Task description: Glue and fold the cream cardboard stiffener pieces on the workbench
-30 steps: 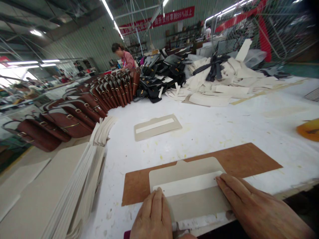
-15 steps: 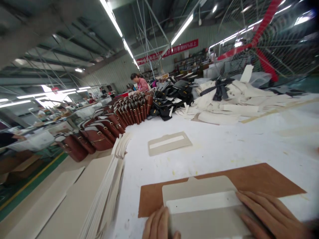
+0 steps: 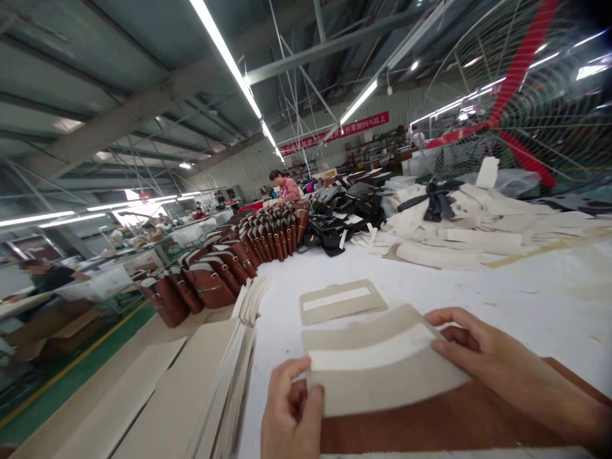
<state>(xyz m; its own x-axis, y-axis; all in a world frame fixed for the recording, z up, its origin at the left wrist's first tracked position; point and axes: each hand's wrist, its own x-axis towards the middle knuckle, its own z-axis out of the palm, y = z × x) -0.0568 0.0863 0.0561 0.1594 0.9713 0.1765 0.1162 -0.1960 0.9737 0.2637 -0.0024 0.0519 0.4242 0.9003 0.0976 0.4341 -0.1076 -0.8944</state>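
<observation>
A beige panel with a white strip [image 3: 382,376] is held up between my two hands, slightly bowed, above the near part of the table. My left hand [image 3: 294,405] pinches its left edge between thumb and fingers. At the upper right edge, my right hand [image 3: 471,347] grips it the same way. Below the panel lies a brown leather sheet [image 3: 478,414], partly hidden by the panel and my right forearm. A second beige panel with a white strip [image 3: 339,309] rests flat on the white table just beyond.
Stacked beige sheets [image 3: 239,370] line the left side, with rows of brown leather bags [image 3: 215,280] behind. Black pieces [image 3: 335,223] and a pile of off-white scraps [image 3: 459,223] lie at the back. A caged fan [image 3: 502,121] stands back right; a person [image 3: 285,185] works beyond.
The panel has been lifted off the brown sheet, and both hands now pinch its edges. My view has shifted; the brown sheet appears lower and further right.
</observation>
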